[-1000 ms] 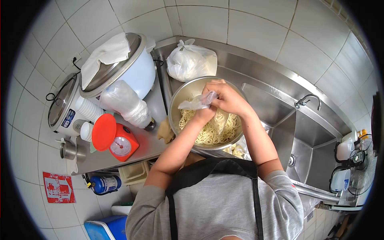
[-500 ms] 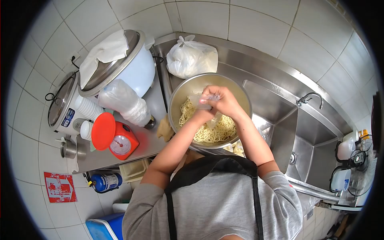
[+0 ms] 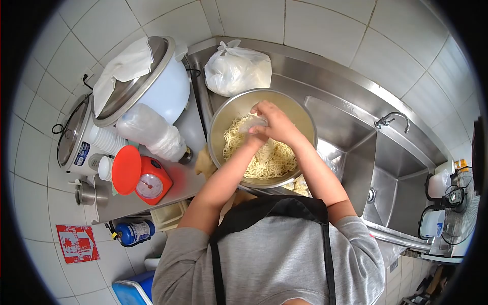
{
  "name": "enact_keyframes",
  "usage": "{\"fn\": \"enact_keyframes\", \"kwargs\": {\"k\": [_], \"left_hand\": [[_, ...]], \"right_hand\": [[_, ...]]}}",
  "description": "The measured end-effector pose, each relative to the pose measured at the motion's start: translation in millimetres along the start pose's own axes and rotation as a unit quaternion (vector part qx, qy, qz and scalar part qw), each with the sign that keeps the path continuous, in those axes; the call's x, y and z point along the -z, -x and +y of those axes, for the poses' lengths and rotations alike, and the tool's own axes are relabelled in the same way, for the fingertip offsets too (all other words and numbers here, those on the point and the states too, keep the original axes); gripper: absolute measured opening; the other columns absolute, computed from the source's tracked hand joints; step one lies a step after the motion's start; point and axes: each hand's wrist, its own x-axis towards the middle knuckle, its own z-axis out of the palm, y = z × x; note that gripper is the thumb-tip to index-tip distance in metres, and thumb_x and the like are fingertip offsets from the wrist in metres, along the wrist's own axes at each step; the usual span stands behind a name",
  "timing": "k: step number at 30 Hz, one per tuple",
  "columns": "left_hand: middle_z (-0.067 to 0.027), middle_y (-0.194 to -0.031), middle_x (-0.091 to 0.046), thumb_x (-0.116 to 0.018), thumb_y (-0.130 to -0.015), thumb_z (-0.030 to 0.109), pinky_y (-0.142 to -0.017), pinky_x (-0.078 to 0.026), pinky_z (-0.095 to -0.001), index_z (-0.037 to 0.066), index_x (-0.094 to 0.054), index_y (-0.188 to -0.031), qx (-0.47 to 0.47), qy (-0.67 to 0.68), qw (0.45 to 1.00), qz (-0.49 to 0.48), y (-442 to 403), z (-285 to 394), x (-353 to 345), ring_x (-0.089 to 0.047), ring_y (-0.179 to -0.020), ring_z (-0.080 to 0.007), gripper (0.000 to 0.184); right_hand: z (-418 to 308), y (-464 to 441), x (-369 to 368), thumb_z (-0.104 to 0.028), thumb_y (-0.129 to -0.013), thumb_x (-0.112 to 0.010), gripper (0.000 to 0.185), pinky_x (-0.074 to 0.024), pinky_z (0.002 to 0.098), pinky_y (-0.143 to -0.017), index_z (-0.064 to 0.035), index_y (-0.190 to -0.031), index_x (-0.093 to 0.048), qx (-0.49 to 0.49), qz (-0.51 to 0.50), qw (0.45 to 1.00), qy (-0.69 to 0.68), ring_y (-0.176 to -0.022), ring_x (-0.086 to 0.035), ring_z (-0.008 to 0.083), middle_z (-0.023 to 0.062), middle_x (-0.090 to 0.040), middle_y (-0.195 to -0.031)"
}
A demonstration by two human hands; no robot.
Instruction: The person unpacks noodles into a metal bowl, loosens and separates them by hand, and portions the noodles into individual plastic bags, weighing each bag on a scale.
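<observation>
Both hands are over a large metal bowl point(image 3: 219, 147) of yellow noodles point(image 3: 278, 161). A small clear plastic bag point(image 3: 252, 123) is between them, its lower part hanging towards the noodles. My right hand point(image 3: 276, 123) grips the bag from above with curved fingers. Below it, my left hand point(image 3: 258, 136) is closed round the bag, partly hidden behind the right hand. What the bag contains, if anything, I cannot make out.
A tied white plastic bag point(image 3: 237, 70) stands behind the bowl. To the left are a red kitchen scale point(image 3: 155, 178), a wrapped bottle point(image 3: 152, 131), stacked cups point(image 3: 108, 140) and a large lidded container point(image 3: 170, 96). A steel sink point(image 3: 338, 119) with a faucet point(image 3: 394, 121) lies right.
My right hand's fingers have opened out somewhat over the plastic bag, and more of the bag shows between the hands. The whole view has shifted slightly.
</observation>
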Motion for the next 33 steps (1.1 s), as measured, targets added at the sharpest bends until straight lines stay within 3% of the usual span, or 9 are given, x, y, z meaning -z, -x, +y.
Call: {"fn": "enact_keyframes", "kwargs": {"k": [1,5,8,9,12,13,21,27,33], "left_hand": [[-0.0165,-0.096,-0.059,-0.051,-0.082,0.02,-0.075,-0.047,-0.0388,0.007,-0.053,-0.103,-0.006,0.003,1.0,-0.019,1.2,-2.3,0.9,-0.058,-0.09,-0.0301,0.025],[-0.0205,-0.101,-0.059,-0.044,-0.088,0.018,-0.082,-0.045,-0.038,0.001,-0.048,-0.112,0.19,0.183,0.94,-0.215,-11.9,44.0,53.2,-0.057,-0.096,-0.0327,0.03],[-0.0187,-0.099,-0.059,-0.043,-0.09,0.019,-0.082,-0.042,-0.0372,-0.003,-0.054,-0.103,0.044,0.221,0.974,-0.026,-6.3,58.9,56.9,-0.056,-0.095,-0.0297,0.028],[-0.0231,-0.111,-0.054,-0.04,-0.093,0.022,-0.088,-0.041,-0.0395,0.0,-0.049,-0.114,0.048,0.203,0.975,-0.069,-3.5,55.5,60.1,-0.052,-0.105,-0.0352,0.032],[-0.0215,-0.11,-0.057,-0.044,-0.09,0.018,-0.089,-0.041,-0.037,-0.003,-0.05,-0.116,0.089,0.114,0.982,-0.12,-0.5,48.3,66.7,-0.053,-0.106,-0.0306,0.035],[-0.0211,-0.12,-0.052,-0.046,-0.089,0.018,-0.093,-0.039,-0.0356,-0.001,-0.045,-0.124,0.138,0.06,0.965,-0.215,-7.3,56.1,77.2,-0.049,-0.114,-0.0288,0.04],[-0.0165,-0.117,-0.052,-0.049,-0.087,0.02,-0.088,-0.041,-0.0348,0.001,-0.05,-0.115,0.038,0.158,0.979,-0.123,-12.4,13.2,25.9,-0.05,-0.108,-0.027,0.034],[-0.0163,-0.108,-0.056,-0.049,-0.085,0.019,-0.083,-0.043,-0.0355,0.001,-0.053,-0.107,0.062,0.119,0.989,-0.053,-5.6,23.6,12.2,-0.053,-0.101,-0.0291,0.029],[-0.0161,-0.1,-0.059,-0.05,-0.084,0.018,-0.078,-0.045,-0.0363,0.001,-0.056,-0.1,0.052,0.085,0.994,-0.038,-2.1,15.6,-3.2,-0.056,-0.093,-0.0313,0.025]], "right_hand": [[2.6,1.3,-3.7,-0.012,-0.07,-0.07,0.012,-0.0448,0.0377,-0.069,-0.0046,-0.077,-0.064,0.0,-0.01,0.999,0.032,-0.077,-0.058,0.0286,0.0122,-0.062,-0.082],[15.8,-3.7,-0.9,-0.016,-0.075,-0.067,0.015,-0.0463,0.0365,-0.063,-0.0041,-0.084,-0.066,-0.085,0.026,0.995,0.035,-0.065,-0.058,0.0291,0.0156,-0.063,-0.077],[10.5,-12.8,16.3,-0.018,-0.077,-0.067,0.016,-0.0462,0.0345,-0.058,-0.0052,-0.086,-0.067,-0.092,-0.032,0.994,-0.041,-0.057,-0.057,0.0286,0.0146,-0.063,-0.071],[-1.4,-11.4,18.3,-0.018,-0.078,-0.067,0.014,-0.0455,0.0333,-0.059,-0.0046,-0.083,-0.067,-0.057,-0.054,0.991,-0.113,-0.059,-0.057,0.027,0.0145,-0.062,-0.071],[-23.2,-13.9,20.1,-0.015,-0.081,-0.064,0.013,-0.0459,0.0307,-0.062,-0.002,-0.081,-0.065,0.02,-0.13,0.988,-0.081,-0.064,-0.059,0.0203,0.0106,-0.062,-0.072],[-29.1,-14.7,22.6,-0.014,-0.08,-0.063,0.012,-0.0461,0.031,-0.063,-0.0022,-0.081,-0.065,0.032,-0.128,0.988,-0.077,-0.065,-0.059,0.0215,0.011,-0.063,-0.072],[-46.2,3.2,14.6,-0.007,-0.076,-0.062,0.004,-0.0469,0.0358,-0.063,-0.0046,-0.077,-0.064,0.093,-0.068,0.992,-0.041,-0.067,-0.059,0.0325,0.0132,-0.062,-0.073],[-22.5,16.4,-1.3,-0.006,-0.074,-0.061,0.003,-0.0478,0.0372,-0.066,-0.0052,-0.075,-0.064,0.031,-0.067,0.997,-0.034,-0.069,-0.06,0.031,0.0108,-0.063,-0.072],[-30.2,20.2,16.3,-0.009,-0.077,-0.062,0.006,-0.0483,0.0361,-0.064,-0.0063,-0.082,-0.063,0.07,-0.085,0.985,0.136,-0.075,-0.061,0.0265,0.0087,-0.061,-0.086]]}}
